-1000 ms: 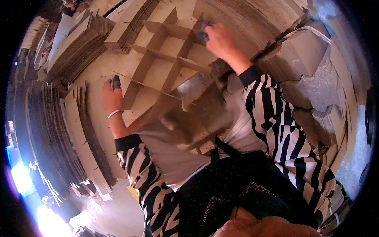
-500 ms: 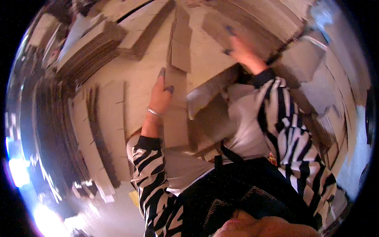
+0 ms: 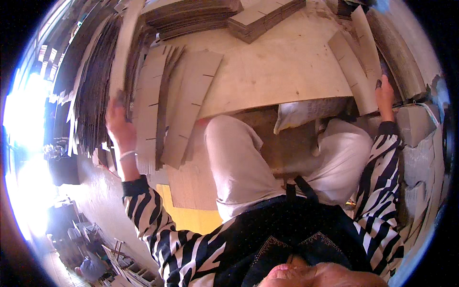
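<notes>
My left hand is closed round the near end of a long brown cardboard strip, beside the upright strips at the left. Far to the right, my right hand grips the near edge of another cardboard strip, with its dark-tipped thumb and finger at the edge. A second, wider cardboard piece lies beside that strip on the board. Slotted cardboard strips lean to the right of my left hand. Part of each hand's grip is hidden.
A pale wooden board spans the middle, over my knees. Stacked cardboard and a slotted bundle lie at its far side. Dense upright cardboard stands left, more right. A whitish sack sits under the board.
My hands have moved wide apart, the left one leftward and the right one to the right edge. The strip has left the middle of the board. The whole view has shifted.
</notes>
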A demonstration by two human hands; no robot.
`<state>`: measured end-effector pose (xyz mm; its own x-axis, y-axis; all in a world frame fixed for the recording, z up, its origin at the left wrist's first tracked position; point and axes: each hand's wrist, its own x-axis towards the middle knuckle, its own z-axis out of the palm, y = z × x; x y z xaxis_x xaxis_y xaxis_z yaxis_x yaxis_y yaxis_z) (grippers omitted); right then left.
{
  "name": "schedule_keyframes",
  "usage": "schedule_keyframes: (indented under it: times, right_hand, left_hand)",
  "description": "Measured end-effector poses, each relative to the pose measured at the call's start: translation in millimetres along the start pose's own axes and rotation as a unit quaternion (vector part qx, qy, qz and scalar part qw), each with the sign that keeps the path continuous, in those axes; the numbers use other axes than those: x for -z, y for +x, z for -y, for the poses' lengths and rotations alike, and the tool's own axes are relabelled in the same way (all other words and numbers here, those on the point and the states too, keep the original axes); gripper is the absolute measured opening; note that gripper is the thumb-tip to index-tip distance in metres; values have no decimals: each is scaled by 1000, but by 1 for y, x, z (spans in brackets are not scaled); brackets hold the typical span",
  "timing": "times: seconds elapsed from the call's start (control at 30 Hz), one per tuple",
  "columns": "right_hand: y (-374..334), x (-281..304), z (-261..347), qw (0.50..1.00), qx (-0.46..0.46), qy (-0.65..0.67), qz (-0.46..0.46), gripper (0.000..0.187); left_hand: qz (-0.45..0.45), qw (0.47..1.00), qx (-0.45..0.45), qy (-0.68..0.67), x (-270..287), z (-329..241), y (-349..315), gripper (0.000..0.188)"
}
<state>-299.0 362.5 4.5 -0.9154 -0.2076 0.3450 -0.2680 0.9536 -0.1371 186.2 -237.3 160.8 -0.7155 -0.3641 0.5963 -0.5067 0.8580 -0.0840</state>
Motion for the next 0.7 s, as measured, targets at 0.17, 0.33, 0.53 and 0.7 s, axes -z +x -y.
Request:
schedule_keyframes:
  times: [0.17,0.33,0.53,0.7]
  right_hand:
    - [10,16,39,997,25,62,-31,44]
    - [14,24,50,998,3,54,-14,38]
    - [-2,-19,-21,996,-79,19,31,36]
    - [2,-10,-26,999,-35,29,-6,38]
  left_hand:
    - [204,958,110,172,-86,48,-100,46]
    - [254,960,106,44,-72,62,-92,46]
    - [263,924,238,143,-65,-12,-71,78]
    - [187,941,100,265,-62,-19,-75,52]
